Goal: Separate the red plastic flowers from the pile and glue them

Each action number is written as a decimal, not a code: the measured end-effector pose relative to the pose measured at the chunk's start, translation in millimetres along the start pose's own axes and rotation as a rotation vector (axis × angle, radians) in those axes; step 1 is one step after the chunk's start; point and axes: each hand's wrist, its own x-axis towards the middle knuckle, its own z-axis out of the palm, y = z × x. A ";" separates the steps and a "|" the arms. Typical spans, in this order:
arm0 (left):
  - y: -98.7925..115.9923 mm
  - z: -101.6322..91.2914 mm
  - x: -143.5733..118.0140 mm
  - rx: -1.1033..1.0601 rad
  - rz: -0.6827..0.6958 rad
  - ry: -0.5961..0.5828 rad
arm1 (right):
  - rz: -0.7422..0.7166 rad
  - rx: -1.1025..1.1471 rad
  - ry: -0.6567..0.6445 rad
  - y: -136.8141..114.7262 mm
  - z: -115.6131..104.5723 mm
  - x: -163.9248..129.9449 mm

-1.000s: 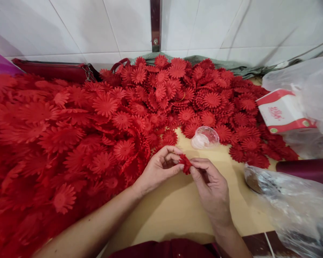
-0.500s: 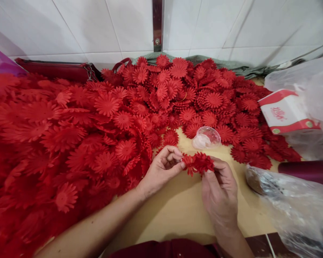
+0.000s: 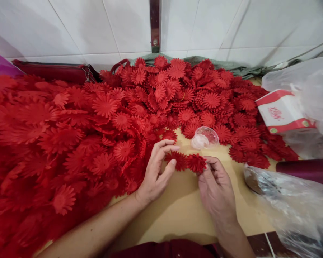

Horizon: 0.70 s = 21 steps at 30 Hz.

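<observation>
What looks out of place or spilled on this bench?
Nothing damaged. The red flower pile sprawls over most of the table, and a small clear plastic cup lies tipped on its side at the pile's edge.

White tiled wall at the far side, 1 metal strip up it; tan tabletop near.
</observation>
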 end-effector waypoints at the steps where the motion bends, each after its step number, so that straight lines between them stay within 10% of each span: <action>1: 1.1 -0.4 0.2 0.024 0.000 -0.047 | 0.001 -0.012 -0.029 0.3 0.6 0.2; 7: -0.9 3.6 4.8 -0.031 -0.046 -0.040 | -0.034 -0.240 -0.028 -0.9 -1.3 -4.9; 15: -2.8 4.9 6.1 -0.126 -0.145 0.019 | -0.640 -0.704 -0.007 -9.3 5.6 -6.4; 21: -2.1 3.4 6.5 -0.211 -0.170 -0.122 | -0.620 -0.746 0.046 -7.0 6.5 -3.0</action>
